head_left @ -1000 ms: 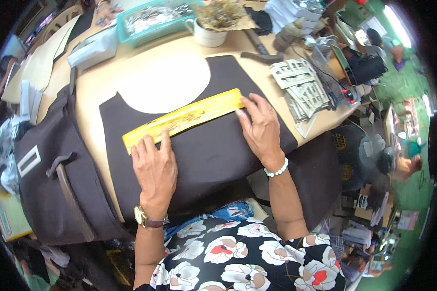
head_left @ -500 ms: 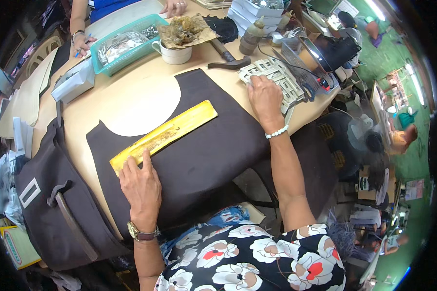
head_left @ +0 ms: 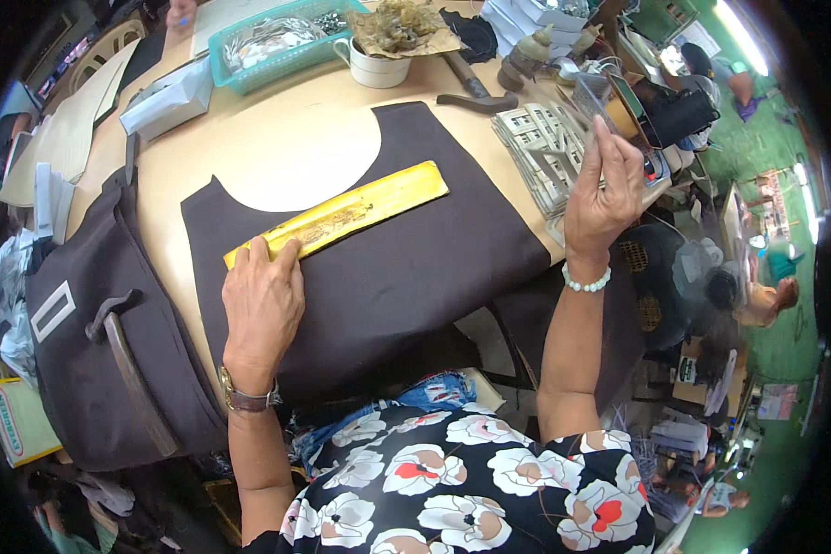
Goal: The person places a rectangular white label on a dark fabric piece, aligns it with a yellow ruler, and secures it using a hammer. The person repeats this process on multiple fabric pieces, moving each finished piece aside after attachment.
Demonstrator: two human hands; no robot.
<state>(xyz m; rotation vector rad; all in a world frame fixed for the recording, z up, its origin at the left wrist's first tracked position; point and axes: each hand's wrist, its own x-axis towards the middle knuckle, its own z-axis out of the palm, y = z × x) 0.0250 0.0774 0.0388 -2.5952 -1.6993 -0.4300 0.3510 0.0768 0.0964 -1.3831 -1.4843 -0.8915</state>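
Tan tabletop underlay dark cloth bearing a yellow strip. The left hand, fingers slightly spread, pressed its eight-o'clock end; the right hand, toward three, was pinched, contents unclear. The strip seemed light, stiff, best lifted at two o'clock.

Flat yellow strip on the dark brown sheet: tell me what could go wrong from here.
The flat yellow strip could pivot on the dark brown sheet with the curved cutout, since only the left hand, near one end, steadies it. The loose pile of pale rectangular frames might slide if the right hand, close by, bumps it.
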